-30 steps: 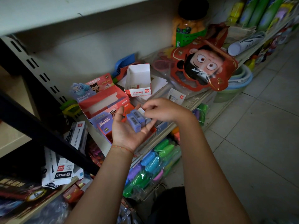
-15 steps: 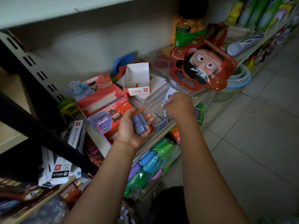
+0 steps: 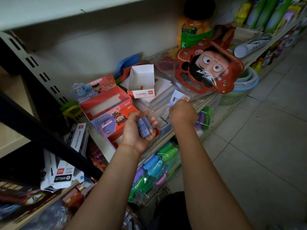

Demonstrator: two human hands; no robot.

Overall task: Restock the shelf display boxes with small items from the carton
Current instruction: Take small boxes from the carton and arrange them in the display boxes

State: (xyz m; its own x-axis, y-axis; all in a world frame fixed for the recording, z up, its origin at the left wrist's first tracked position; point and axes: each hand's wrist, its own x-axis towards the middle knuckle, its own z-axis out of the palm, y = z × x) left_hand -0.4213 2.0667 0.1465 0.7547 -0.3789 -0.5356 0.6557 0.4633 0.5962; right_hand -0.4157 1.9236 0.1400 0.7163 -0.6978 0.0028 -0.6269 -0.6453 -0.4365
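The left hand point(image 3: 137, 130) lies palm up, fingers half curled around two small blue items point(image 3: 144, 128), smooth rectangular blocks resting across the palm against the fingertips. The right hand point(image 3: 181, 113) is turned knuckles up over the shelf point(image 3: 206, 100); whether its curled fingers hold something I cannot tell. Beyond the fingers stand one red cardboard display box point(image 3: 106, 103) and one white box point(image 3: 142, 82).

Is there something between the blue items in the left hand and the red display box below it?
Nothing visible does. The left hand holds the blue items directly above the open red display box, with only air between them.
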